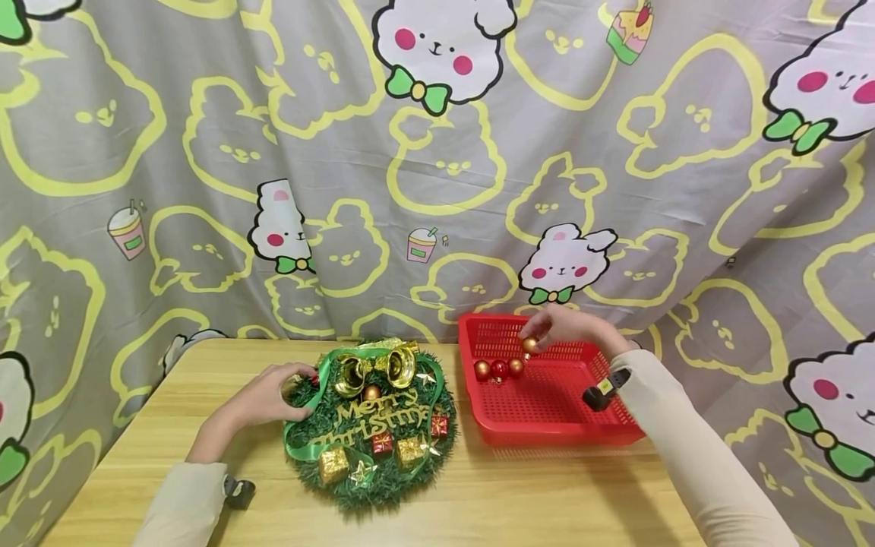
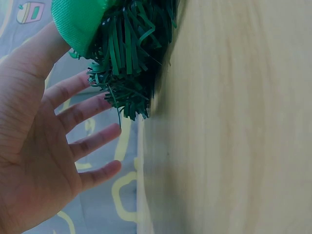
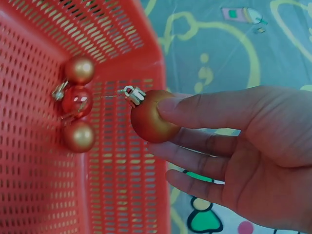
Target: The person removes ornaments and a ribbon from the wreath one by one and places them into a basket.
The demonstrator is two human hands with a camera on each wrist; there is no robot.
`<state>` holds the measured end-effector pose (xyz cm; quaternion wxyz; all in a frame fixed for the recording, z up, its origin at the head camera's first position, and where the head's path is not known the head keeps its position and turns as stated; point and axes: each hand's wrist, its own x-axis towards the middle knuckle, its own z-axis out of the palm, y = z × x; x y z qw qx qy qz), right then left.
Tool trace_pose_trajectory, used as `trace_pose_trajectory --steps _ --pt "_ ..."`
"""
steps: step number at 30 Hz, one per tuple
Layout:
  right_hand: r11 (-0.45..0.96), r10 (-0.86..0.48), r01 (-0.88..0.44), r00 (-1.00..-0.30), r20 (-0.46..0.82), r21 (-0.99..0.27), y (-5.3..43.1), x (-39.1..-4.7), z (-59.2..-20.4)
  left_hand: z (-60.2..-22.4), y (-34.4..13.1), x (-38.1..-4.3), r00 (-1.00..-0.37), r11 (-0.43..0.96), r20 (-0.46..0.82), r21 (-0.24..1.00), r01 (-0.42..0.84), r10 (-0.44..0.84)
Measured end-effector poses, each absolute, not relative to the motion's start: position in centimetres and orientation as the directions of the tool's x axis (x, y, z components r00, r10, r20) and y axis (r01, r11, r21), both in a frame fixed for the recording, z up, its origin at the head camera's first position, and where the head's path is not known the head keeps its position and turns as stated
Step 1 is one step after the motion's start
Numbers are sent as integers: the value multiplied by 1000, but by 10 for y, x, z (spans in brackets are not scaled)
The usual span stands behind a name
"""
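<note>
My right hand (image 1: 562, 325) pinches a matte gold Christmas ball (image 3: 155, 117) over the far part of a red plastic basket (image 1: 488, 425). The ball's metal cap and loop point away from the palm in the right wrist view. Two more gold balls (image 3: 79, 136) lie in the basket with a shiny red ball (image 3: 77, 101) between them. At the left edge of a green Christmas wreath (image 1: 369, 490) is my left hand (image 2: 44, 136), its fingers spread and fairly straight beside the tinsel. Its thumb reaches the green ribbon (image 2: 80, 24).
The wreath carries gold bells (image 1: 400, 367), gold "Merry Christmas" lettering (image 1: 372, 418) and small gift boxes (image 1: 333, 465). It lies on a wooden table (image 1: 253, 448), left of the basket. A patterned curtain (image 1: 355, 167) hangs behind the table.
</note>
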<state>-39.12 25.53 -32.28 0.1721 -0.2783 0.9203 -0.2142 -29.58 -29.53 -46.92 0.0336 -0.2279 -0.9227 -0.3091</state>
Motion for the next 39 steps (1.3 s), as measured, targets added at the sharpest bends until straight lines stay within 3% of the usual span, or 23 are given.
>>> trace_pose_trajectory --steps 8,23,39 --pt "793 -532 -352 -798 -284 -497 257 -400 -340 -470 -296 -297 -889 698 203 557 450 411" --pt "868 -436 -294 -837 -332 -401 252 -415 -362 -469 -295 -296 -891 699 198 560 445 409" --pt "863 -435 -309 -856 -279 -399 251 -419 -376 -468 -295 -296 -891 699 197 560 445 409"
